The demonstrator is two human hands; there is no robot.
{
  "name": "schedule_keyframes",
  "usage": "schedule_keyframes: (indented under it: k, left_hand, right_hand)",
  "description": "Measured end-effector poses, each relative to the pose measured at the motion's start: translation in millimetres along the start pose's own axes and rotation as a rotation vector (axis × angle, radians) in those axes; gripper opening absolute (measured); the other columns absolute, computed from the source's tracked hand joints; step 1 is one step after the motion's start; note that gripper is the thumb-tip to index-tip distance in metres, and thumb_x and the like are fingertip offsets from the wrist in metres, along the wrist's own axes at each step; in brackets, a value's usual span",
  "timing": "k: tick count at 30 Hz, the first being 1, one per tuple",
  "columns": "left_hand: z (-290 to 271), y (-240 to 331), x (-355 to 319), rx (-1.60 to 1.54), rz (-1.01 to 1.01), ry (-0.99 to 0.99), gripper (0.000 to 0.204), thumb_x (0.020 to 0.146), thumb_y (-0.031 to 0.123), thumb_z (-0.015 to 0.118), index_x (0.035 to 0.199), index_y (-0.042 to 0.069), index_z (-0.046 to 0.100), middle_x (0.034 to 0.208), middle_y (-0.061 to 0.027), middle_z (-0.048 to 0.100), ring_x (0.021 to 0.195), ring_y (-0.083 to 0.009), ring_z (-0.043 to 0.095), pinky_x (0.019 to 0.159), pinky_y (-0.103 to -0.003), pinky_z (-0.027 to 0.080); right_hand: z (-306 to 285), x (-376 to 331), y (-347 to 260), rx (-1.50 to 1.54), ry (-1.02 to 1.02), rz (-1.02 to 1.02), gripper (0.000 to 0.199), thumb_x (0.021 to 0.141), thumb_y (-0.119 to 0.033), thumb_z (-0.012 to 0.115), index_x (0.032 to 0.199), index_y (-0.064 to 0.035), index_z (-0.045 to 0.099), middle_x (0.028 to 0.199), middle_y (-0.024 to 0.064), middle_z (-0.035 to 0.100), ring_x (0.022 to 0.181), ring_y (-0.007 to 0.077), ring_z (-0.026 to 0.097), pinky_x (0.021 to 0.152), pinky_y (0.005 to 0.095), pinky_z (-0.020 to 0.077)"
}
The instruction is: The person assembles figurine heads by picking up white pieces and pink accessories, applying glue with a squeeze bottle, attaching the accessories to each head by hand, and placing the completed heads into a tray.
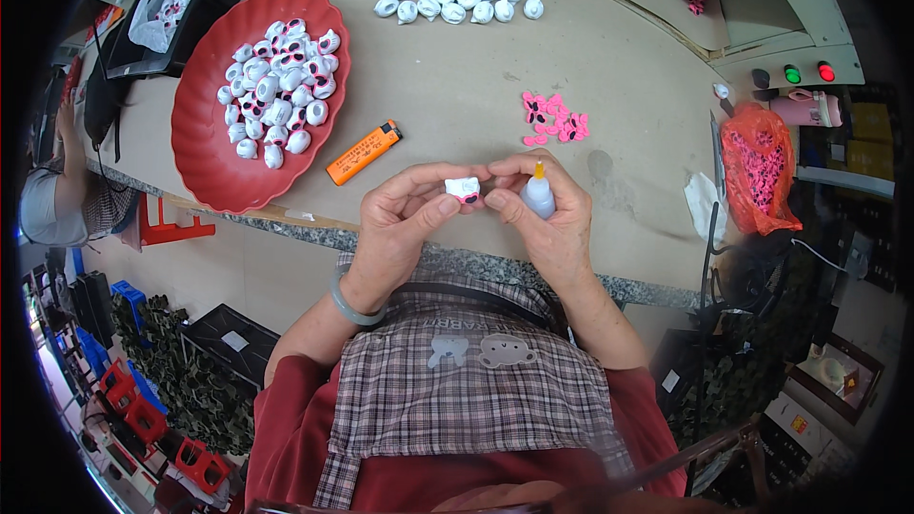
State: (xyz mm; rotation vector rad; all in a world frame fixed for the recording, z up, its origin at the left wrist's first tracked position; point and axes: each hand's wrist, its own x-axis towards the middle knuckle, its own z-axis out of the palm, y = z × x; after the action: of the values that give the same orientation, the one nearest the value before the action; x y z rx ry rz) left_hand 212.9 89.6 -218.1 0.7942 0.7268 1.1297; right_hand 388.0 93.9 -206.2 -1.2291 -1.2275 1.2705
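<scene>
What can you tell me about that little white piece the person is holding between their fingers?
The small white piece is rounded and shell-like, apparently moulded plastic, with a pink and dark patch on its lower edge. It is pinched between the fingertips of the left hand and the right hand, above the table's edge. It resembles the white pieces heaped on the red plate.

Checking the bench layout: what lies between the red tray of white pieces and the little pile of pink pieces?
In the head view, an orange lighter lies on the table between the red tray and the pink pieces; otherwise bare tabletop.
</scene>
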Motion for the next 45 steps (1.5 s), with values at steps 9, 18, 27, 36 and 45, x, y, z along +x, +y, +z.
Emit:
schedule_keyframes:
  k: [9,18,27,36,45]
  left_hand:
    - [1.8,-2.7,-2.8,0.312,0.271,-0.038,0.026,0.083,-0.005,0.063,0.109,-0.003,0.061,0.112,-0.0135,0.057,0.101,-0.0205,0.059,0.089,-0.031,0.051]
    - [5.0,2.9,0.2,0.684,0.463,0.035,0.025,0.078,-0.005,0.067,0.103,0.000,0.065,0.097,-0.0114,0.064,0.088,-0.0202,0.061,0.076,-0.029,0.051]
    - [-1.1,0.4,-3.1,0.688,0.416,-0.036,0.025,0.083,-0.007,0.063,0.108,-0.004,0.062,0.104,-0.0135,0.057,0.095,-0.0198,0.058,0.083,-0.030,0.050]
    - [-6.5,0.5,5.5,0.073,0.074,-0.009,0.025,0.086,-0.001,0.061,0.111,-0.004,0.061,0.104,-0.0090,0.060,0.097,-0.0207,0.062,0.087,-0.030,0.052]
    - [-11.5,6.0,5.3,-0.316,-0.190,-0.039,0.031,0.091,0.009,0.060,0.120,0.000,0.056,0.106,-0.0091,0.061,0.095,-0.0181,0.063,0.084,-0.029,0.052]
  right_hand:
    - [5.9,-4.2,5.4,-0.106,-0.045,-0.216,0.021,0.075,0.000,0.073,0.095,-0.0023,0.066,0.089,0.0076,0.061,0.078,0.0157,0.060,0.068,0.0267,0.0483]
    - [11.9,-5.8,4.8,-0.080,0.002,-0.186,0.018,0.075,-0.001,0.074,0.091,-0.0016,0.067,0.087,0.0070,0.060,0.075,0.0150,0.058,0.065,0.0269,0.0468]
    - [12.8,-6.2,6.8,-0.095,0.005,-0.194,0.016,0.075,0.000,0.073,0.090,0.0001,0.065,0.087,0.0069,0.060,0.076,0.0150,0.058,0.066,0.0267,0.0469]
    - [5.9,-0.3,-3.1,0.233,-0.078,0.048,0.029,0.080,-0.005,0.073,0.108,-0.0032,0.065,0.094,0.0017,0.057,0.085,0.0087,0.055,0.073,0.0227,0.0487]
    - [-4.5,-1.6,3.1,0.146,-0.051,0.048,0.024,0.082,-0.006,0.071,0.105,-0.0037,0.065,0.086,0.0004,0.058,0.077,0.0063,0.054,0.066,0.0207,0.0456]
